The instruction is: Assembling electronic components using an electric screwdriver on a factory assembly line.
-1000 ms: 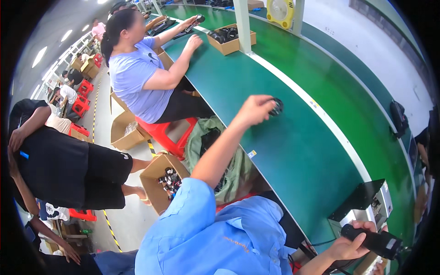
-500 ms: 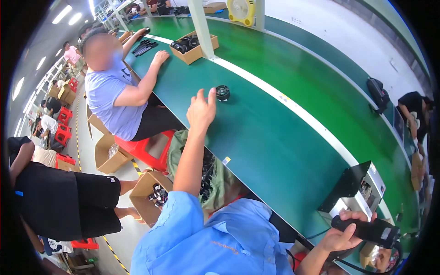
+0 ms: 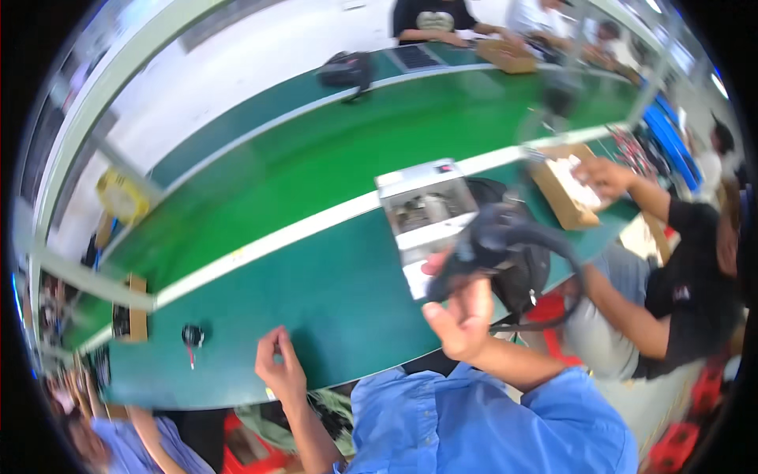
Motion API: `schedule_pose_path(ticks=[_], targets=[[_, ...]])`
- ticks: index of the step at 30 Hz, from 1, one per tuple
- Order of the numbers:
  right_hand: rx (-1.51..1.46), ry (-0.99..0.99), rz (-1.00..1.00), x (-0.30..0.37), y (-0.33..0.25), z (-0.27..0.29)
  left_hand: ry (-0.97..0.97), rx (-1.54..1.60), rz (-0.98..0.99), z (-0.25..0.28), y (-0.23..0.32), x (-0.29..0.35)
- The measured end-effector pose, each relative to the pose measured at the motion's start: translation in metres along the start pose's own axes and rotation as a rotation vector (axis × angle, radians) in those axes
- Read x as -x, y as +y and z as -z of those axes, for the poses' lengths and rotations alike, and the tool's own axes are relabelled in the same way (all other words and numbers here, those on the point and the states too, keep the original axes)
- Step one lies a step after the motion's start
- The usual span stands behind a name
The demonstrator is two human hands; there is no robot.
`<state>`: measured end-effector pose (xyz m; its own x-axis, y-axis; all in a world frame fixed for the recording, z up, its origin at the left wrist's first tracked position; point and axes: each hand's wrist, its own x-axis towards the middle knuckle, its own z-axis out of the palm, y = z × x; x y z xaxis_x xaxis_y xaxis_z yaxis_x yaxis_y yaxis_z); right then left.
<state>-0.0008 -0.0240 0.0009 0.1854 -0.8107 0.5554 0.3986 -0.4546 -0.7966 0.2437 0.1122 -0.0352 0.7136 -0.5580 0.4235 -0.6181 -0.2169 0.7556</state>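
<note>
My right hand (image 3: 466, 320) is wrapped round a black cylindrical handheld device (image 3: 482, 241), blurred by motion, with a thick black cord (image 3: 580, 272) looping off to its right. Device and hand are raised in front of a white and silver metal box (image 3: 426, 201) with mechanical parts inside its open face. Over the near side of the green table (image 3: 332, 276), my left hand (image 3: 282, 363) has loosely curled fingers, with nothing visible in them. Left of it, apart from the hand, lies a small round black part (image 3: 192, 335) trailing a short red lead.
Cardboard boxes stand at the left (image 3: 138, 308) and right (image 3: 560, 201). A co-worker's hand (image 3: 604, 178) reaches over the right one; another co-worker (image 3: 150, 442) sits at lower left. A green bag (image 3: 276, 426) hangs below the near edge. A pale rail (image 3: 276, 245) divides the table.
My view has swung to the right. My left hand has drawn away from the round black part, its fingers more curled. My right hand has lifted the black device before the metal box.
</note>
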Motion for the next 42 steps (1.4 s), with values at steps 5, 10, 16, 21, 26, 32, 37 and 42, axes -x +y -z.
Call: schedule_pose_path(ticks=[5, 10, 16, 21, 26, 32, 37, 42], targets=[[0.183, -0.02, 0.0, 0.01, -0.008, 0.016, -0.208, 0.177, -0.008, -0.041, 0.038, 0.007], [0.316, -0.033, 0.065, 0.021, -0.013, 0.023, -0.407, 0.311, 0.077, -0.063, 0.062, 0.013], [0.538, -0.193, 0.395, 0.028, -0.004, 0.016, -0.505, 0.287, 0.069, -0.068, 0.055, 0.02], [0.617, -0.193, 0.467, 0.046, -0.014, 0.028, -0.494, 0.341, -0.162, -0.09, 0.061, 0.033], [0.481, -0.333, 0.296, 0.066, -0.023, 0.013, -0.312, 0.211, -0.399, -0.099, 0.059, 0.052], [0.446, -0.63, 0.333, 0.065, -0.031, 0.013, -0.236, 0.298, -0.358, -0.107, 0.051, 0.06], [0.332, -0.665, 0.34, 0.059, -0.035, 0.006, -0.243, 0.257, -0.335, -0.106, 0.05, 0.056], [0.283, -0.622, 0.31, 0.06, -0.037, -0.004, -0.219, 0.274, -0.315, -0.105, 0.046, 0.054]])
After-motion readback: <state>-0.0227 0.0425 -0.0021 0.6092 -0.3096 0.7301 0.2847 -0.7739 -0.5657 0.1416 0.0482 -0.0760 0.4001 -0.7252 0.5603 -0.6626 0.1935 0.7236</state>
